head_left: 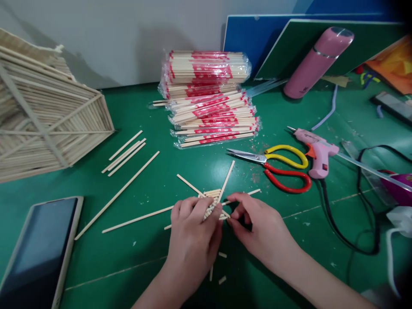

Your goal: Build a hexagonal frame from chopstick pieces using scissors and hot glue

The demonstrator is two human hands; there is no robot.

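My left hand [193, 234] is closed round a small bundle of short wooden sticks [215, 195] low on the green table [161, 171], near the middle. My right hand [260, 229] sits just to its right, fingertips pinched against the end of the bundle. Longer sticks [117, 195] fan out from under the hands toward the left and upward. A few short offcuts [222, 255] lie beneath my hands.
A stick-built house model [41, 120] stands at the left, a phone [35, 253] at the lower left. Wrapped chopstick packs [209, 98] are stacked behind. Scissors [277, 165], a pink glue gun [317, 154] with black cord and a pink flask [317, 60] lie right.
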